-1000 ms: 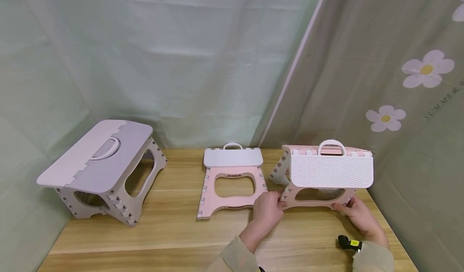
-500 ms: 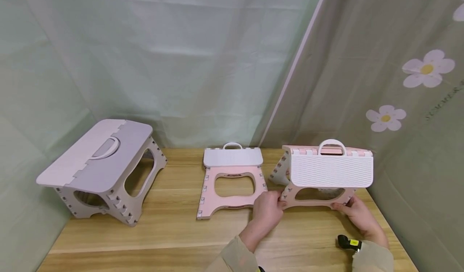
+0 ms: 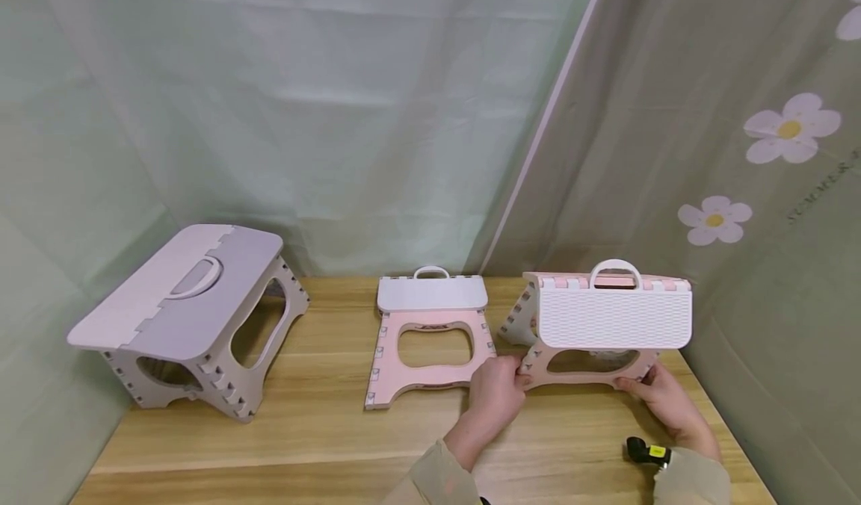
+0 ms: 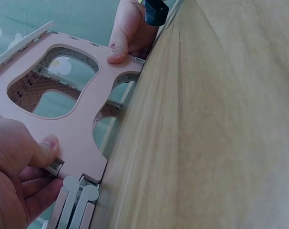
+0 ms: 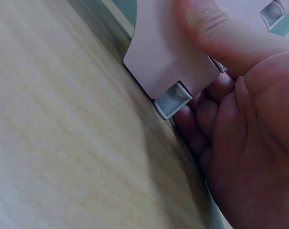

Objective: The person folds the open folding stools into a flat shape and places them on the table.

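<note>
A pink and white folding stool [image 3: 615,322] stands at the right of the table, its white woven-pattern top half hanging down toward me and its white handle upright. My left hand [image 3: 496,391] grips the near leg panel's left edge, thumb on the pink face and fingers behind, as the left wrist view shows. At the opposite edge my right hand [image 3: 669,402] holds the panel's lower corner, its thumb [image 5: 201,24] across the front. Close beside my left hand, a second pink folding stool [image 3: 430,374] lies folded with its white flap at the far end.
A larger grey and white folding stool [image 3: 181,288] stands unfolded at the left. The wooden table [image 3: 282,453] meets pale curtains [image 3: 350,116] at the back and both sides. A black wrist device [image 3: 647,451] sits by my right sleeve.
</note>
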Action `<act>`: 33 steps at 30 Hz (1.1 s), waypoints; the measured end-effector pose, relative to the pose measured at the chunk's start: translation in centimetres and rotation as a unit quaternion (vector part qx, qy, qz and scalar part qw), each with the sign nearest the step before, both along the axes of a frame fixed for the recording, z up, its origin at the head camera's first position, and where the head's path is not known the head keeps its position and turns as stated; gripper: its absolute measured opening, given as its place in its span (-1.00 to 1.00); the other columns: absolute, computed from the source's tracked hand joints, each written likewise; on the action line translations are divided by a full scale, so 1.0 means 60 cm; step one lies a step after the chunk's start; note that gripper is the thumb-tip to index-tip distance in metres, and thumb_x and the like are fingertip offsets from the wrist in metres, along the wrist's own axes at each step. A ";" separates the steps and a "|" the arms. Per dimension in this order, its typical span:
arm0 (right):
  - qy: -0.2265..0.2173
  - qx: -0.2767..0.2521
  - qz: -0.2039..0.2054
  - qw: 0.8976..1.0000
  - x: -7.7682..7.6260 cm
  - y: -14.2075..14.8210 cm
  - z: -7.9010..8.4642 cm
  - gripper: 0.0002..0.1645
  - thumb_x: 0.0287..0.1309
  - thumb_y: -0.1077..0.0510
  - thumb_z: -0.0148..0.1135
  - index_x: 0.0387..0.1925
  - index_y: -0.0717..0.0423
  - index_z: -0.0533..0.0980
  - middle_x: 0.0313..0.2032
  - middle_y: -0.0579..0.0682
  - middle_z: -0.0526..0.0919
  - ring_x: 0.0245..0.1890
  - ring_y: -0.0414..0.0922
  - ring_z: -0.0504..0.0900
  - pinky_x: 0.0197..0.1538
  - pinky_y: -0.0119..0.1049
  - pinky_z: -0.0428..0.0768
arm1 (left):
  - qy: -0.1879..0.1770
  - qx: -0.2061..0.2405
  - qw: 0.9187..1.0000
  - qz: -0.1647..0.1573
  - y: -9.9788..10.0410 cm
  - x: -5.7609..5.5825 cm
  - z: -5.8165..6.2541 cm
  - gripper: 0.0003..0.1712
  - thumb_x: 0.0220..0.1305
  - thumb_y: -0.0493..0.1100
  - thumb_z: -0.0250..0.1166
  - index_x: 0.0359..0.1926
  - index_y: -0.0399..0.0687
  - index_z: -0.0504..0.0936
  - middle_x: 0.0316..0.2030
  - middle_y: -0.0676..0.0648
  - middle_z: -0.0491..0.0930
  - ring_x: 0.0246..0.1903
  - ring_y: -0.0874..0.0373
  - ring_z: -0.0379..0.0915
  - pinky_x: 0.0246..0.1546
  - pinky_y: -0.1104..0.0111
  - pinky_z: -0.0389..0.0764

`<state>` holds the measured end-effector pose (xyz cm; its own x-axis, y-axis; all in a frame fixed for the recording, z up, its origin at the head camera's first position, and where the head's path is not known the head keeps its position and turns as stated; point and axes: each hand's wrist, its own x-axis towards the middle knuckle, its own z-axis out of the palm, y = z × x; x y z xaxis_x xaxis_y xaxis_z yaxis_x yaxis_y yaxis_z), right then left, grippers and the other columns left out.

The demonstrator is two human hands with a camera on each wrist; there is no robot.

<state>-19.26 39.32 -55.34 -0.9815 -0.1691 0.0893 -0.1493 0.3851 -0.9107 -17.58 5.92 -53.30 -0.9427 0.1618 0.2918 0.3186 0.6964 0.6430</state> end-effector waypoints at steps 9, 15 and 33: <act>0.004 -0.003 0.005 1.000 -0.001 -0.002 0.002 -0.46 0.42 0.38 0.31 0.29 0.48 0.32 0.03 -0.31 0.64 -0.02 -0.41 0.55 0.03 -0.56 0.46 | 0.008 0.001 1.000 0.002 -0.001 0.002 -0.002 -0.86 0.28 -0.13 0.56 -0.41 0.03 0.78 -0.50 0.05 0.73 -0.47 0.09 0.65 -0.55 0.30 0.46; 0.007 -0.005 0.007 1.000 0.000 -0.002 0.001 -0.47 0.41 0.40 0.31 0.27 0.49 0.31 0.01 -0.30 0.65 -0.04 -0.40 0.56 0.02 -0.55 0.47 | 0.005 0.001 1.000 -0.002 0.000 0.000 -0.002 -0.89 0.30 -0.12 0.55 -0.37 0.05 0.80 -0.48 0.06 0.74 -0.45 0.11 0.67 -0.53 0.30 0.48; 0.015 0.009 0.000 1.000 0.000 -0.004 0.002 -0.49 0.41 0.38 0.32 0.26 0.47 0.34 -0.01 -0.31 0.64 -0.05 -0.41 0.54 0.01 -0.56 0.45 | 0.000 -0.010 1.000 -0.007 0.001 -0.002 -0.001 -0.94 0.30 -0.11 0.54 -0.25 0.05 0.84 -0.44 0.06 0.76 -0.42 0.12 0.69 -0.50 0.31 0.50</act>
